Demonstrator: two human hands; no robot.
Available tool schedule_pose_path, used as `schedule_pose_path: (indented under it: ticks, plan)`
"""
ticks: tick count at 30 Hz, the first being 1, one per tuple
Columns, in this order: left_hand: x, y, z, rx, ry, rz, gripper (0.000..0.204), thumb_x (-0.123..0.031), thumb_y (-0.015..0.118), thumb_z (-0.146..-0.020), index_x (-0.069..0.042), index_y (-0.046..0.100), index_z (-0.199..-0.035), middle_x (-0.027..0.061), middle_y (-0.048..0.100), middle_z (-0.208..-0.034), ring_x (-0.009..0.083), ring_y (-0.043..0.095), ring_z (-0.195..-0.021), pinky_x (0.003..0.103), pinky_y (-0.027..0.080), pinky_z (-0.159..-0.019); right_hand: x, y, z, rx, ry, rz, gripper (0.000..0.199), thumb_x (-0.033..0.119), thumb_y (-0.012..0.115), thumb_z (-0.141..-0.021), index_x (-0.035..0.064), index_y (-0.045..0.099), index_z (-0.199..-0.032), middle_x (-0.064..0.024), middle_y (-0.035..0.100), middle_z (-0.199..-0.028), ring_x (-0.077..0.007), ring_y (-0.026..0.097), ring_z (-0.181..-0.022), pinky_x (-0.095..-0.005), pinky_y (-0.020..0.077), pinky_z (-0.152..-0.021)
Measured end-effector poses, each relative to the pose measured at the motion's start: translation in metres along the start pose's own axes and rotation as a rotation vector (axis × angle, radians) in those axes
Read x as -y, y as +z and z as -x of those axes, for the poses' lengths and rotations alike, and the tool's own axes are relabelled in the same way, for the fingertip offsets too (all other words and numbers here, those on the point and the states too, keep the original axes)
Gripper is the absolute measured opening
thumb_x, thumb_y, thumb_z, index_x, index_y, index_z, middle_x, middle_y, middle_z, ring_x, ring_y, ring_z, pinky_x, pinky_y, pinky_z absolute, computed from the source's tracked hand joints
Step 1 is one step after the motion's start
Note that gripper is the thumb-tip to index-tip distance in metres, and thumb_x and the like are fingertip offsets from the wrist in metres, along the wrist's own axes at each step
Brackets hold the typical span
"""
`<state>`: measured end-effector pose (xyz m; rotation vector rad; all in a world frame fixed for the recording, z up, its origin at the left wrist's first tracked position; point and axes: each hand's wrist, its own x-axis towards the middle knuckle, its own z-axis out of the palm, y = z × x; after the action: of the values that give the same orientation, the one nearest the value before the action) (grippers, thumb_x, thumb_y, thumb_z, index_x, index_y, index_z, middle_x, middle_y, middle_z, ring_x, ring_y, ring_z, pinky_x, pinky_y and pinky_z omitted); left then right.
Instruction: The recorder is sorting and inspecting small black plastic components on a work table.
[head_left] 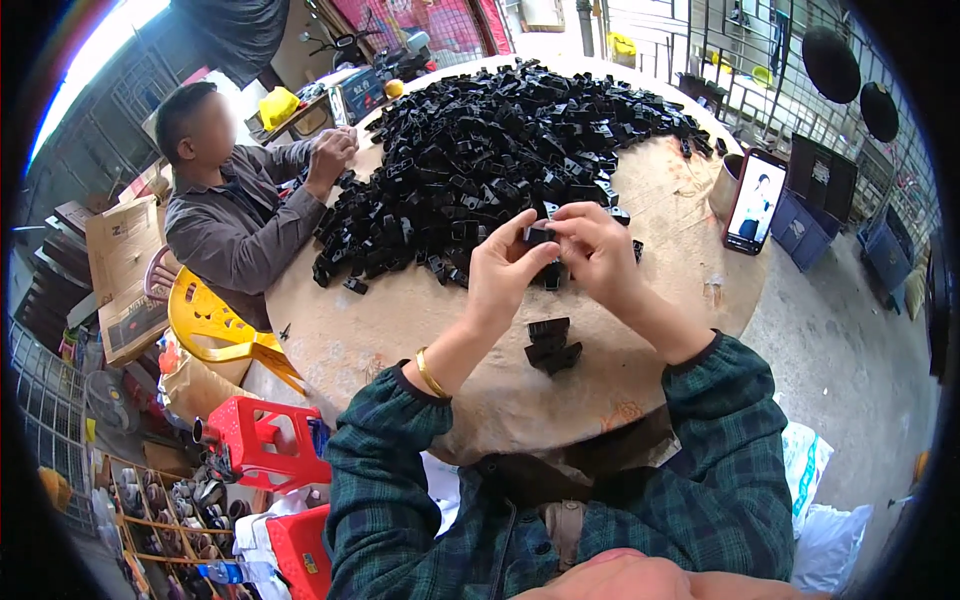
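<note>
Between my two hands, over the near side of the pile, is a small black plastic part [537,236]. My left hand [503,268] pinches it between thumb and fingers. My right hand [603,252] has its fingertips closed at the part's right end. Just beyond, a large heap of similar black parts [470,150] spreads over the round table [420,370]. Below my hands, a few black parts [550,345] lie in a small cluster on the tabletop. The exact shape of the held part is partly hidden by my fingers.
A person [230,200] sits at the left of the table, hands at the heap. A phone [754,202] stands upright at the right edge, by a round container [724,187]. A yellow chair [215,315] and a red stool [268,440] are at the left; dark bins [805,235] stand at the right.
</note>
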<state>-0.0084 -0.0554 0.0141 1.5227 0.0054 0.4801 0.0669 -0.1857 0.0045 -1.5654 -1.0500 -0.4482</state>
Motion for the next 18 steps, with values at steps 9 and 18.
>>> schedule_pose_path:
  ticks: [9, 18]
  plan:
    - [-0.012, -0.008, -0.001, 0.1, -0.065, 0.351, 0.04, -0.001, 0.057, -0.084, 0.004, 0.045, -0.122, 0.0103, 0.06, -0.104, 0.0127, 0.059, -0.088, 0.024, 0.049, -0.078, -0.006, -0.005, -0.003, 0.209, 0.457, -0.686, 0.039, 0.015, 0.062, -0.083, -0.0025, 0.05, -0.116, -0.0089, 0.059, -0.099, -0.0093, 0.059, -0.073, -0.0229, 0.0502, -0.062]
    - [-0.033, -0.001, 0.01, 0.576, 0.148, -0.641, 0.041, -0.004, 0.061, -0.08, -0.005, 0.051, -0.119, 0.014, 0.065, -0.092, 0.0137, 0.061, -0.073, 0.025, 0.049, -0.065, -0.065, -0.074, -0.028, 0.207, 0.301, 0.395, 0.032, 0.027, 0.065, -0.078, 0.0025, 0.064, -0.098, -0.0113, 0.066, -0.087, -0.0179, 0.064, -0.076, -0.0289, 0.0486, -0.066]
